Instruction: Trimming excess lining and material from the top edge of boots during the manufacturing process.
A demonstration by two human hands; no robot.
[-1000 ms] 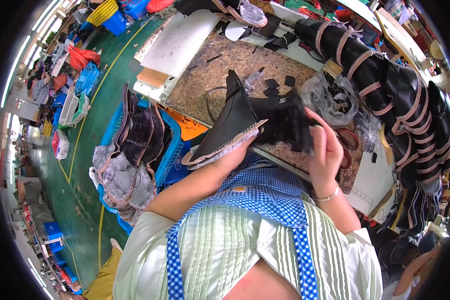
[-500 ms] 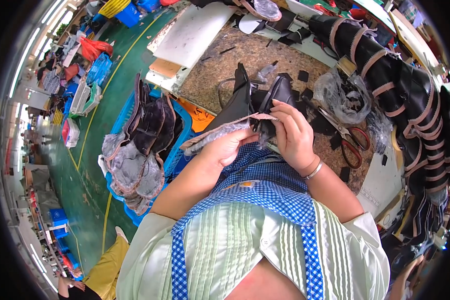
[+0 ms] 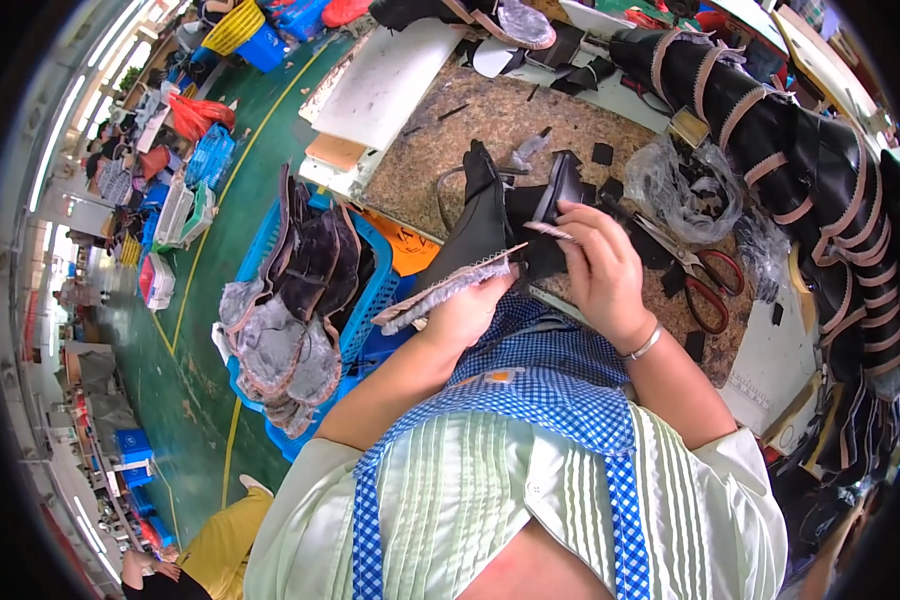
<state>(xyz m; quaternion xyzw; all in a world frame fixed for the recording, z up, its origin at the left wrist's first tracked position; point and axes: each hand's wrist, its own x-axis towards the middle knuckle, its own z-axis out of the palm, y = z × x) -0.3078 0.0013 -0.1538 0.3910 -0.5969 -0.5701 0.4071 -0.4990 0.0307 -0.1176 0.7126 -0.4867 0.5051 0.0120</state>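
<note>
A black leather boot upper (image 3: 467,230) with grey furry lining and a pale stitched edge spreads across my lap and the table's near edge. My left hand (image 3: 470,312) is closed on its lined edge, with the fingertips partly hidden behind it. To the right, my right hand (image 3: 605,268) pinches a short pale-edged end of the black piece; the fold between both hands is dark and hard to make out. Scissors with red-and-black handles (image 3: 708,288) lie right of my right hand. Small black scraps (image 3: 602,153) are scattered nearby.
A speckled brown work board (image 3: 560,105) covers the table, with a crumpled clear plastic bag (image 3: 685,190) on it. Black pieces with pinkish zigzag strips (image 3: 770,130) pile at the right. Left stands a blue basket (image 3: 378,290) of fur-lined pieces (image 3: 305,255). A white board (image 3: 385,75) lies farther back.
My right hand has drawn slightly right and down, and its pinched end now sits apart from the lined edge in my left hand. The view has shifted a little.
</note>
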